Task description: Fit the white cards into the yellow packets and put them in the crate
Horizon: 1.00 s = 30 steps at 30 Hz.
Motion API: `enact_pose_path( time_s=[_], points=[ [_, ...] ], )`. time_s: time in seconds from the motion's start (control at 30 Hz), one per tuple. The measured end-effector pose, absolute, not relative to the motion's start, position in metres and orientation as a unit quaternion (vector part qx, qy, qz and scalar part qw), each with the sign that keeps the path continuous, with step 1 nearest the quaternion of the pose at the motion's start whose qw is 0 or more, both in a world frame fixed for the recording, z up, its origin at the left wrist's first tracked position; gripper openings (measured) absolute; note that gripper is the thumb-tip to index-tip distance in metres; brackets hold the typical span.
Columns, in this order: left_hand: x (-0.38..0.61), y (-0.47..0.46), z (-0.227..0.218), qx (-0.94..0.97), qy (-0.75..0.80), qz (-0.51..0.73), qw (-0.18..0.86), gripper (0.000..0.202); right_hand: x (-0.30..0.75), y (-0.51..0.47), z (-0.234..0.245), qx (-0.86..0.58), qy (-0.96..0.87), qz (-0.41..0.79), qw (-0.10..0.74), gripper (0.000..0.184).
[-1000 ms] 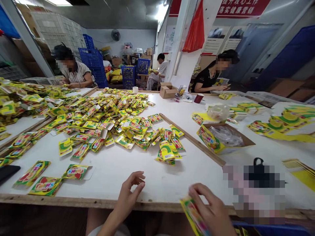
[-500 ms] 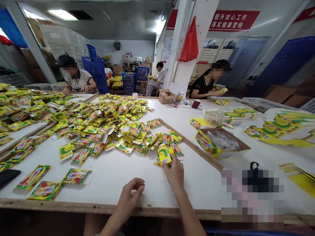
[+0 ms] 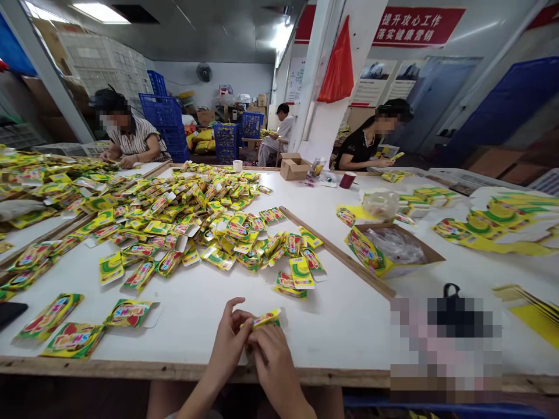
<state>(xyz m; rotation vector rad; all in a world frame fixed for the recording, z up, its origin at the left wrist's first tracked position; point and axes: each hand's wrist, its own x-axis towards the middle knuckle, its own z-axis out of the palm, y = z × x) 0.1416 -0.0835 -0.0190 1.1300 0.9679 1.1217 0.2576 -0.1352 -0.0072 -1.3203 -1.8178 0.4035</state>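
Close to the table's front edge, a small yellow-green box (image 3: 267, 318) with an open white end flap is held between both of my hands. My left hand (image 3: 232, 334) grips its left end, thumb and fingers closed on it. My right hand (image 3: 271, 348) wraps its near side and hides most of it. Beyond my hands, two similar boxes lie apart, a yellow box (image 3: 301, 272) partly over a red-green box (image 3: 289, 284). A large heap of such boxes (image 3: 192, 212) spreads behind and to the left. Several single boxes (image 3: 75, 340) lie at the front left.
A wooden strip (image 3: 336, 253) divides the white table. To its right stand an open carton with clear bags (image 3: 395, 250) and flat printed sheets (image 3: 498, 218). A dark phone-like object (image 3: 12, 314) lies at the left. Other people sit across the table and farther back.
My right hand has come back toward me from the small group of boxes, bringing a box. Both hands now meet on that box near the table edge.
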Motion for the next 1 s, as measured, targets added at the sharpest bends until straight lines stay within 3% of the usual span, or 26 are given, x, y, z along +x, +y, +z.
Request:
enact_pose_path(
  time_s=[0.13,0.27,0.43,0.67,0.9,1.0],
  points=[
    [0.134,-0.082,-0.02,0.497,0.432,0.486,0.575,0.043,0.272,-0.132,-0.008,-0.529,-0.707,0.172,0.437,0.024],
    [0.125,-0.079,-0.026,0.433,0.463,0.529,0.564,0.045,0.279,-0.13,-0.023,-0.608,-0.556,0.131,0.552,0.02],
    [0.128,-0.086,-0.023,0.42,0.435,0.541,0.584,0.045,0.275,-0.125,-0.026,-0.573,-0.425,0.31,0.629,0.03],
    [0.125,-0.097,-0.007,0.59,0.393,0.443,0.549,0.04,0.284,-0.118,-0.006,-0.562,-0.514,0.306,0.571,0.017],
    [0.119,-0.095,-0.015,0.629,0.388,0.404,0.539,0.036,0.284,-0.113,0.0,-0.525,-0.59,0.34,0.511,0.022],
    [0.118,-0.093,-0.017,0.637,0.387,0.404,0.531,0.038,0.282,-0.115,-0.005,-0.521,-0.564,0.37,0.523,0.019]
  ],
)
